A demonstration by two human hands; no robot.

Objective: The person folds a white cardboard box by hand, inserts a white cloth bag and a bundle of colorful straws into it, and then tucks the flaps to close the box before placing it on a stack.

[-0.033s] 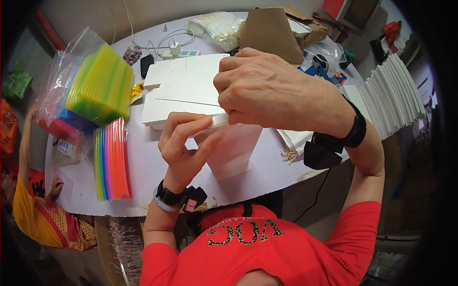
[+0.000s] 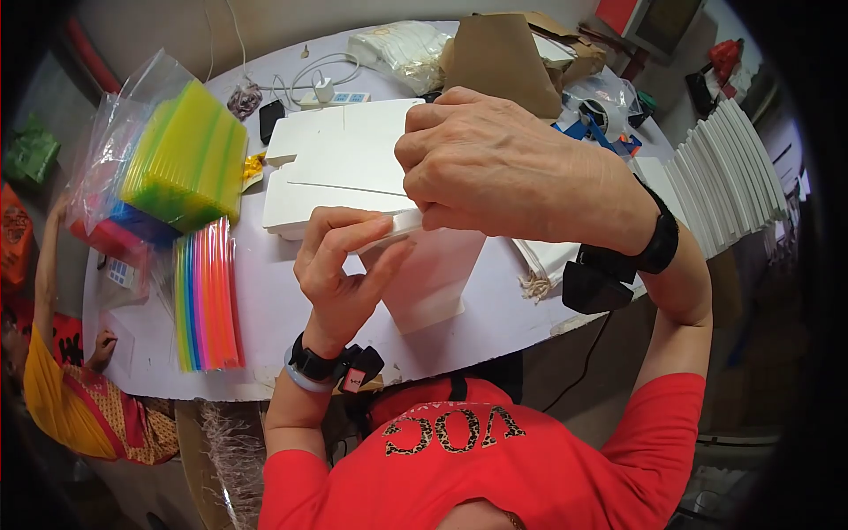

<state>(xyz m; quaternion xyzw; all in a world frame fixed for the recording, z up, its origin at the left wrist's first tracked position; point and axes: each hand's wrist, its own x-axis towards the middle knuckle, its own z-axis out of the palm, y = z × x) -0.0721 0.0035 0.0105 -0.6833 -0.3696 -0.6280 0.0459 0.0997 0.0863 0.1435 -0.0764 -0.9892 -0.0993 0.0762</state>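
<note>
In front of me a tall white carton (image 2: 433, 278) stands upright on the table, held at its top edge. My left hand (image 2: 336, 265) pinches the near left of that edge between thumb and forefinger. Over the right of the same edge is my right hand (image 2: 503, 168), its fingers curled in and partly hiding the carton's top. Just behind lies a stack of flat white folded cartons (image 2: 340, 163) with cut slots.
The table (image 2: 495, 322) also bears colourful strips (image 2: 208, 296) and a yellow-green bundle (image 2: 185, 159) at left. Folded white cartons (image 2: 724, 177) lean at far right. A tape dispenser (image 2: 592, 131) sits behind my right hand. Another person's sleeve (image 2: 62, 397) shows at left.
</note>
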